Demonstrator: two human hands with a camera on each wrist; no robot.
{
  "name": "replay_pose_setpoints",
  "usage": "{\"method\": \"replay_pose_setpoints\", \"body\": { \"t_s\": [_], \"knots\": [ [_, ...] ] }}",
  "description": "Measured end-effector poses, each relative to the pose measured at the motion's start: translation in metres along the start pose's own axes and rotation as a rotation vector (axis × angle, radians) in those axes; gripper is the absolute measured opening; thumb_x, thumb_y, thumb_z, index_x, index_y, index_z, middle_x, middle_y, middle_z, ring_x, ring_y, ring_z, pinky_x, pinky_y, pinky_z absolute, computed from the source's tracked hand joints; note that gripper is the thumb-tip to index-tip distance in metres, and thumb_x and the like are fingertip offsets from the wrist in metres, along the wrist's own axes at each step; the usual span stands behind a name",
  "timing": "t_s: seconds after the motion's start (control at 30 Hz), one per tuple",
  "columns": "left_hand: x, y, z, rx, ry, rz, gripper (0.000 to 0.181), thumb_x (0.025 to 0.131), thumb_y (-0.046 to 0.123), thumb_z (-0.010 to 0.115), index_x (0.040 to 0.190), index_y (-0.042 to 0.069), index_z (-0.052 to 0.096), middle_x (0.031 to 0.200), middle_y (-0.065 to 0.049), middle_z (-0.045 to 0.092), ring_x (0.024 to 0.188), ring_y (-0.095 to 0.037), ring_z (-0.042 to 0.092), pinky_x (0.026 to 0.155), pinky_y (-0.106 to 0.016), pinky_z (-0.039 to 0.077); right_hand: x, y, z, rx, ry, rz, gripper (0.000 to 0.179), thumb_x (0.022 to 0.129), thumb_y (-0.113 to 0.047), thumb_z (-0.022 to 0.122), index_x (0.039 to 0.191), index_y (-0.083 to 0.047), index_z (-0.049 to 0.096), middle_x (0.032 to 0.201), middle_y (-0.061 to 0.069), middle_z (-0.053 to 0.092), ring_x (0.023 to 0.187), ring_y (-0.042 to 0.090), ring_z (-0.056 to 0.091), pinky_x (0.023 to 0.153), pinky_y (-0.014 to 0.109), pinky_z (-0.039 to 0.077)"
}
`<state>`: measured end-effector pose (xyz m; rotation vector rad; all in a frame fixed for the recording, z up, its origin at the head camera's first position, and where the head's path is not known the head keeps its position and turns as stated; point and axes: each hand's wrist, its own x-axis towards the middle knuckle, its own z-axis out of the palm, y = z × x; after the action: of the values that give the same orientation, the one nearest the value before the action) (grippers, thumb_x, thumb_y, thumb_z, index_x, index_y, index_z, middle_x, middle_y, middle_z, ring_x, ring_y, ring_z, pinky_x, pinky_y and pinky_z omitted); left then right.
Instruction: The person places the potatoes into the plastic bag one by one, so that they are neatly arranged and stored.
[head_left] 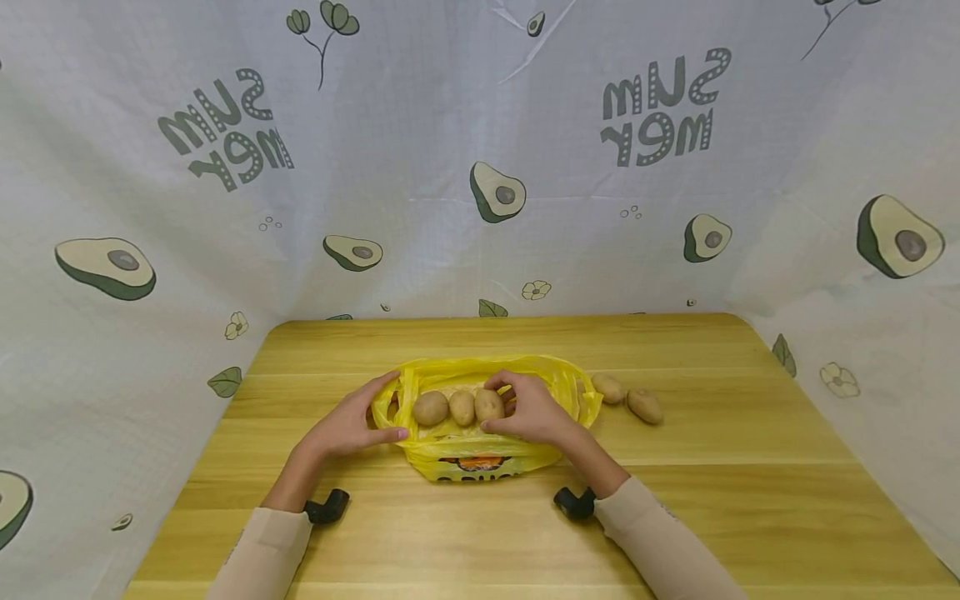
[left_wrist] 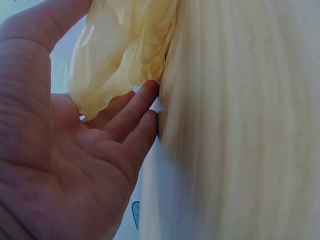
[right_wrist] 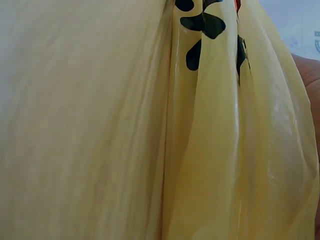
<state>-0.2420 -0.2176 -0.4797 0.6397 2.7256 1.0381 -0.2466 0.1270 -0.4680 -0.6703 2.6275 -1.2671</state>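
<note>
A yellow plastic bag lies on the table with its mouth spread open. Inside it, a round potato, a smaller potato and a third potato sit in a row. My right hand reaches into the bag and holds the third potato between thumb and fingers. At the bag's left end, my left hand is spread, thumb and fingers apart, touching the handle end. The left wrist view shows this hand beside the crumpled plastic. In the right wrist view the bag's side hides most of the hand.
Just right of the bag, one potato and another potato lie on the wooden table. A white curtain printed with avocados hangs behind and along both sides. Black wrist-worn pieces stick out near each sleeve.
</note>
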Motion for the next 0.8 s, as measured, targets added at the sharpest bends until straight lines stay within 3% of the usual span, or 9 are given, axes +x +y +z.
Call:
{"method": "replay_pose_setpoints", "body": {
  "t_s": [0.33,0.8],
  "knots": [
    [0.0001,-0.0016,0.0004,0.000,0.003,0.013,0.102,0.086,0.054,0.079,0.165,0.016,0.026,0.167,-0.016,0.033,0.153,-0.043,0.032,0.120,-0.066,0.028,0.0001,-0.0001,0.0006,-0.069,-0.020,-0.047,0.054,0.081,-0.022,0.089,0.128,-0.010,0.064,0.121,0.007,0.068,0.098,0.018,0.066,0.078,0.026,0.057],
    [0.0006,-0.0012,0.0008,-0.001,-0.004,0.001,0.103,0.084,0.055,0.080,0.165,0.018,0.027,0.167,-0.014,0.033,0.153,-0.041,0.032,0.121,-0.065,0.028,-0.0046,-0.0020,-0.0071,-0.101,-0.006,-0.060,0.066,0.083,-0.035,0.088,0.135,-0.004,0.062,0.130,0.010,0.067,0.114,0.028,0.065,0.092,0.042,0.059]
  ]
}}
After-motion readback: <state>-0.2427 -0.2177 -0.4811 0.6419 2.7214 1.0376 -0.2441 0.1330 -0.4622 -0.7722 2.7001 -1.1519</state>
